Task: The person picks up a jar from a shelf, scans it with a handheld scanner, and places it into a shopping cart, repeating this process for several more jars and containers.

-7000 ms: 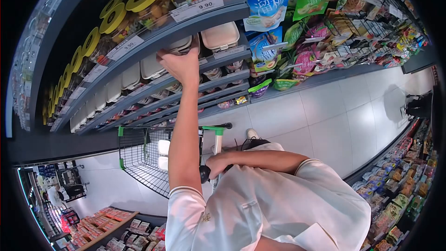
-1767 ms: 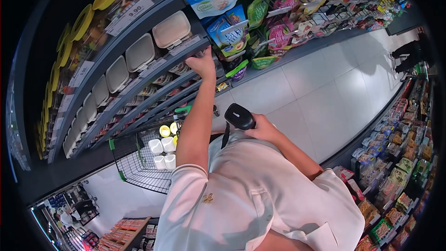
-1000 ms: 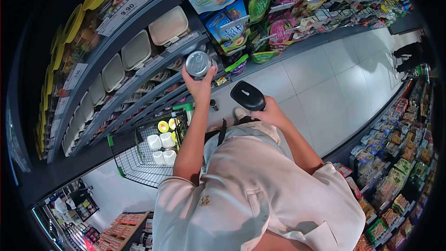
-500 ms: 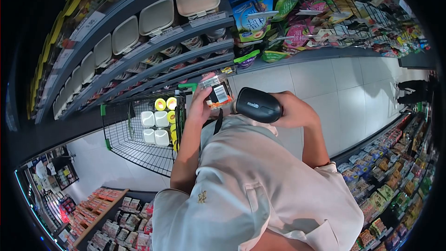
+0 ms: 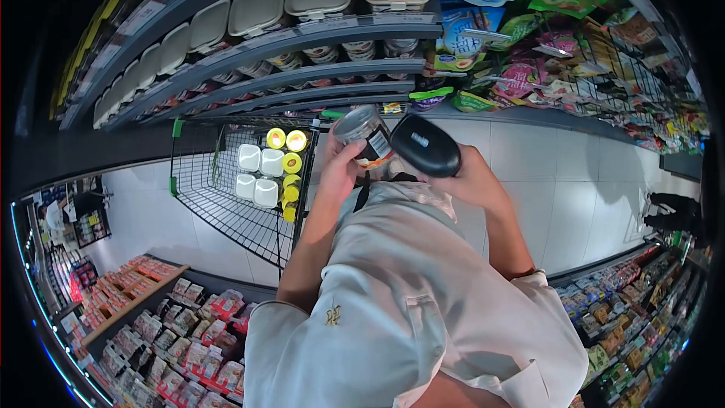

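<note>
A clear plastic jar (image 5: 361, 125) with a dark label and a barcode is held in my left hand (image 5: 341, 166), its fingers closed round the side. My right hand (image 5: 477, 181) grips a black handheld device (image 5: 425, 145) from its right end. The device's far end is beside the jar, close to the barcode label; whether they touch I cannot tell. A black wire shopping cart (image 5: 234, 200) stands left of my left forearm, with several white-lidded containers (image 5: 261, 175) and several yellow-lidded jars (image 5: 292, 163) inside.
Shelves (image 5: 325, 28) with large lidded tubs run along the top. Hanging snack bags (image 5: 521, 75) fill the upper right. Packaged goods (image 5: 192, 332) lie on a display at lower left, with more racks (image 5: 627, 310) at lower right. A person's dark-clothed legs (image 5: 671, 211) are at far right.
The jar is now tilted with its round end upward. The device has turned and come nearer the jar. The view has shifted, so the shelves appear farther right.
</note>
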Motion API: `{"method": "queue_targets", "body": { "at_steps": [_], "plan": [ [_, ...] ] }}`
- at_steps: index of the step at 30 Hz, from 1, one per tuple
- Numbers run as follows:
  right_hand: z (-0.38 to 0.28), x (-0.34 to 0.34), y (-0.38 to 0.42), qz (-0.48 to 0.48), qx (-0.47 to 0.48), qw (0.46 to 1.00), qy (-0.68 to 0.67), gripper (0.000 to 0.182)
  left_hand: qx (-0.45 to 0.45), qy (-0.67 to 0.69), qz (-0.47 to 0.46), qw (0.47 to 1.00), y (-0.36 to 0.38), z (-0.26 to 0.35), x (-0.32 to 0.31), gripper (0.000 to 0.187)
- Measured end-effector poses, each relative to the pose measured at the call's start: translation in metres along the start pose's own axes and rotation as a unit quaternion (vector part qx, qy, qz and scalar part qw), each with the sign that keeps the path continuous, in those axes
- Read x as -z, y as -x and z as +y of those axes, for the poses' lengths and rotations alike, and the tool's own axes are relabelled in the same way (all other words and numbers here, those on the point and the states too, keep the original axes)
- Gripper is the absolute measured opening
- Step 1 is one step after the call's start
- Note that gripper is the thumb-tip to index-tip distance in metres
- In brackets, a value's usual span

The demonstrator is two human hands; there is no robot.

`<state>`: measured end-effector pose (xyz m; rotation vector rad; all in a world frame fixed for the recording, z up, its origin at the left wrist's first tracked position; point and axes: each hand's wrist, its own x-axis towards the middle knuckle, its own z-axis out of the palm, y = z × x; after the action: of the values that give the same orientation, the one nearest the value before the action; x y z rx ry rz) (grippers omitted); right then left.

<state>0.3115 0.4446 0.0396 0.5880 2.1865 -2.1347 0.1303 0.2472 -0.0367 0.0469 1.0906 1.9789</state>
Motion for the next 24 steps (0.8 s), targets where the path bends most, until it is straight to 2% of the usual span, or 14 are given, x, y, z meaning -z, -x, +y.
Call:
{"method": "queue_targets", "body": {
  "at_steps": [3, 7, 11, 13, 16, 19, 24],
  "plan": [
    [0.008, -0.036, -0.018, 0.056, -0.019, 0.976, -0.207, 0.035, -0.056, 0.009, 0.029, 0.998, 0.017, 0.006, -0.003, 0.08],
    [0.012, -0.061, -0.04, 0.003, -0.016, 0.979, -0.205, 0.031, -0.089, -0.011, 0.081, 0.993, 0.046, 0.015, 0.005, 0.093],
    [0.003, -0.088, -0.052, -0.017, -0.068, 0.968, -0.241, 0.029, -0.103, -0.028, 0.106, 0.989, 0.077, 0.034, 0.017, 0.101],
    [-0.001, -0.098, -0.059, -0.049, -0.084, 0.976, -0.195, 0.04, -0.131, -0.092, 0.099, 0.982, 0.089, 0.036, 0.035, 0.093],
    [-0.002, -0.117, -0.073, -0.083, -0.108, 0.978, -0.157, 0.054, -0.148, -0.02, 0.064, 0.987, 0.1, 0.049, 0.061, 0.08],
    [-0.018, -0.145, -0.085, -0.07, -0.103, 0.975, -0.185, 0.036, -0.069, 0.054, 0.161, 0.983, 0.113, 0.079, 0.065, 0.068],
    [-0.016, -0.185, -0.116, -0.127, -0.129, 0.96, -0.214, 0.048, -0.042, 0.095, 0.165, 0.981, 0.121, 0.112, 0.118, 0.065]
  ]
}}
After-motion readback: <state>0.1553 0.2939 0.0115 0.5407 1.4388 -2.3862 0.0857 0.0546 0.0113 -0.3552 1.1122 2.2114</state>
